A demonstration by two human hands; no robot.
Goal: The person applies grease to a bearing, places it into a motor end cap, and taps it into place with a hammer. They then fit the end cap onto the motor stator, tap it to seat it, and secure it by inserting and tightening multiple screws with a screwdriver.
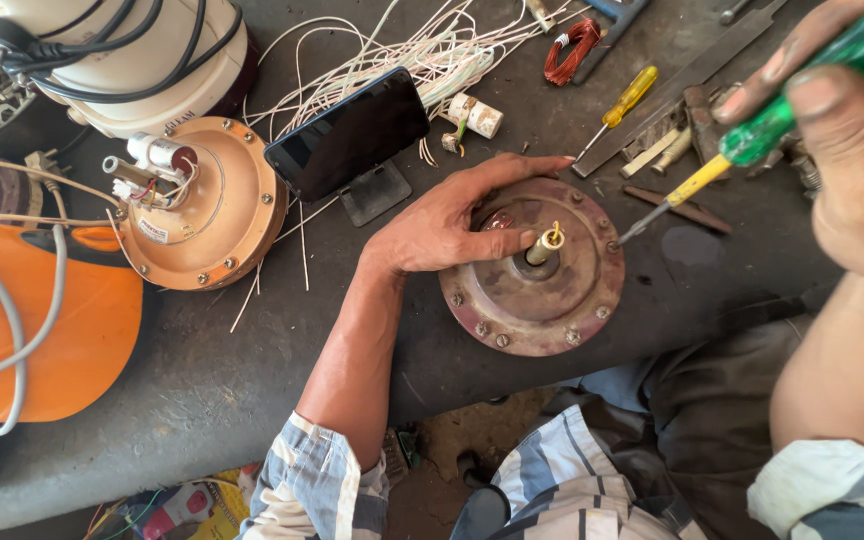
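My left hand [442, 228] lies flat, fingers spread, on the motor housing [532, 285]; my right hand [847, 150] grips a screwdriver [752, 140], tip at a rim screw [612, 244].

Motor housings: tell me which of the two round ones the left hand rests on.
The dark reddish housing at centre, under the left hand. The screwdriver in the right hand touches its rim. The tan housing lies apart, untouched.
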